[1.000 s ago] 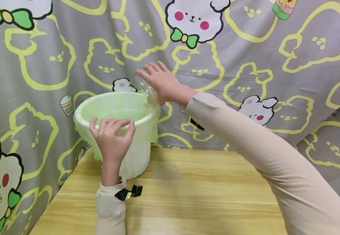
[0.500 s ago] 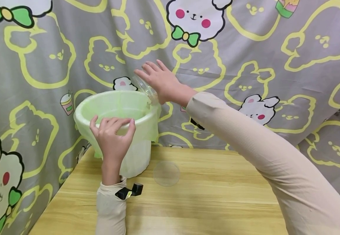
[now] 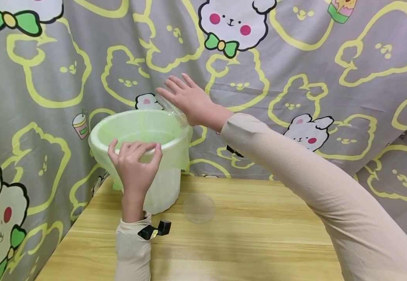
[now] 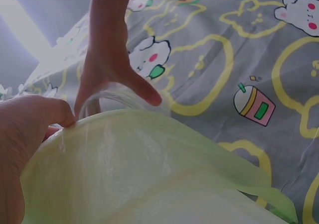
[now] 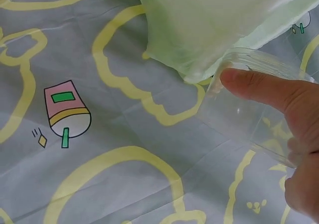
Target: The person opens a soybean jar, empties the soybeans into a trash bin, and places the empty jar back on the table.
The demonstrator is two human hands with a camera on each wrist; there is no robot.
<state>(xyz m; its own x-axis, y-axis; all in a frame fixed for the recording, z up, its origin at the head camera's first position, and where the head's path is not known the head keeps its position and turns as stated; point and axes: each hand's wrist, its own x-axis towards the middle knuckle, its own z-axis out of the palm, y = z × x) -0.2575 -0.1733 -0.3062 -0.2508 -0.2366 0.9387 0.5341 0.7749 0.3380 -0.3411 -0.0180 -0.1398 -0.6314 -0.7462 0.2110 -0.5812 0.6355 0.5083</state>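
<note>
A white bin [image 3: 162, 187] lined with a pale green bag [image 3: 180, 154] stands on the table. My left hand [image 3: 134, 168] grips its near rim, fingers curled over the edge and thumb at the right. Above the far right of the rim, my right hand [image 3: 193, 100] holds a clear plastic jar [image 5: 249, 109], tipped with its mouth toward the inside of the bin. In the right wrist view the thumb [image 5: 259, 87] lies along the jar's side, and a few small pale bits show near its mouth. The bottom of the bin is hidden.
On the wooden table [image 3: 259, 226], just right of the bin, lies a clear round disc [image 3: 199, 208] like a jar lid. A grey curtain [image 3: 294, 47] with cartoon prints hangs close behind the bin and along the left side.
The brown bits seen in the jar a second ago have mostly left it. My right hand has tipped the jar further and shifted slightly left. My left hand has stayed on the rim.
</note>
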